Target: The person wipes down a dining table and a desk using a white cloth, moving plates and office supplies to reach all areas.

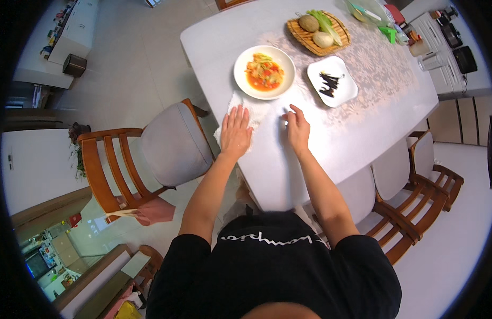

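Observation:
My left hand [236,133] lies flat, fingers spread a little, on a white cloth [257,111] at the table's left edge. To its right, my right hand [297,127] is over the white table [270,175], fingers partly curled, with no object visible in it. Just beyond the cloth stands a round white bowl [240,71] of cooked vegetables in reddish sauce [265,73]. A square white plate [347,89] with dark strips [329,84] sits beyond my right hand. Farther back, a woven basket [299,38] holds a leafy green stalk [329,26] and two roundish vegetables [323,39].
A wooden chair with a grey seat [174,143] stands close to the table's left edge, a pink cloth [156,209] at its back. More chairs [391,167] line the right side. A clear container [367,12], a green item [388,34] and jars [418,47] crowd the far right corner.

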